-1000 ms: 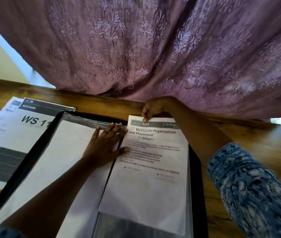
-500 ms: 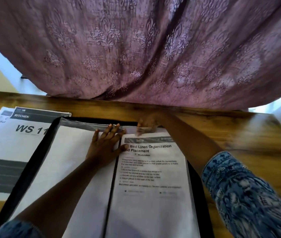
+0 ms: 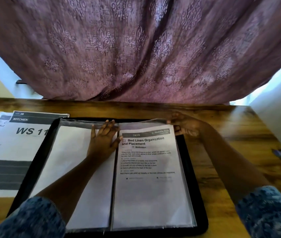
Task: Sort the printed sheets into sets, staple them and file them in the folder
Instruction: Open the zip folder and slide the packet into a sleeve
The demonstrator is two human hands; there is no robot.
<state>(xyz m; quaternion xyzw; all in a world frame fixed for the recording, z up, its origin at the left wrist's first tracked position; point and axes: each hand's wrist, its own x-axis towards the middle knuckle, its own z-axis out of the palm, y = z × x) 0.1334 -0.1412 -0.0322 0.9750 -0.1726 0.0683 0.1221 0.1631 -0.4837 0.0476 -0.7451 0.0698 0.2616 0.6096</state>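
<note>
The "Bed Linen Organization and Placement" sheet point(image 3: 149, 169) is in the plastic sleeve point(image 3: 184, 194) on the right-hand page of the open folder point(image 3: 200, 194). It looks fully seated: square to the page, with its header just below the sleeve's mouth. I can't make out a staple, so I can't confirm it's a stapled set.

Your left hand point(image 3: 104, 140) lies flat with fingers straight, pressing the left-hand page down beside the spine. Your right hand point(image 3: 186, 125) is at the sleeve's top right corner. It's blurred, but the fingers are curled over the corner with the thumb under it, so I read it as pinching the sleeve's mouth, which lifts slightly toward the hand.

My call is that this set is filed or nearly so; what's left is to let go and flatten the mouth.

There's more to do. Loose sheets point(image 3: 14, 145) headed "KITCHEN / WS 11" lie on the table point(image 3: 230, 152) just left of the folder, partly under its edge and not yet in a sleeve. No stapler is in view. The left page shows only blank white, so I can't tell what it holds.
</note>
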